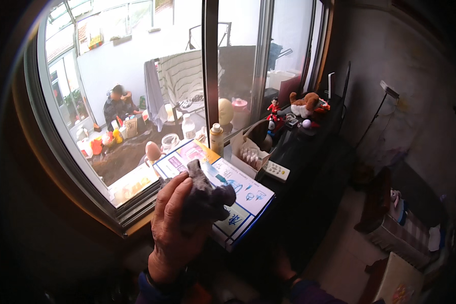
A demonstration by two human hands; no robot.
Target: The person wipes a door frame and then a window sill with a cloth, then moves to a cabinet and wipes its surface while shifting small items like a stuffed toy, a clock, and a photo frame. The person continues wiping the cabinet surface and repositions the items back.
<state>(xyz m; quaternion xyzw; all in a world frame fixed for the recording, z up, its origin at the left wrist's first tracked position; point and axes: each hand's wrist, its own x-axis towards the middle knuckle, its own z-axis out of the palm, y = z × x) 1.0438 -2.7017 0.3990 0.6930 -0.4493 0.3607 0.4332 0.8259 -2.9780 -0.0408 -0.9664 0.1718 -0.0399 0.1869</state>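
My left hand point(171, 224) grips a crumpled dark grey cloth point(203, 197), its fingers bent around the left side. The cloth is over a flat printed box point(256, 186) by the window; whether the two touch is unclear. White with blue edges, the box bears writing and small pictures of cups, and the cloth hides part of its top. Lower down, in deep shadow, is my right hand point(283, 264), with a dark sleeve behind it. Its fingers are too dark to make out.
Past the box stand a gold spray can point(216, 138), an open carton point(247, 157) and a white remote control point(276, 171). A toy dog point(304, 104) sits farther along the dark cabinet. The window frame point(136, 209) borders the left. Outside, a person point(116, 106) sits near a table.
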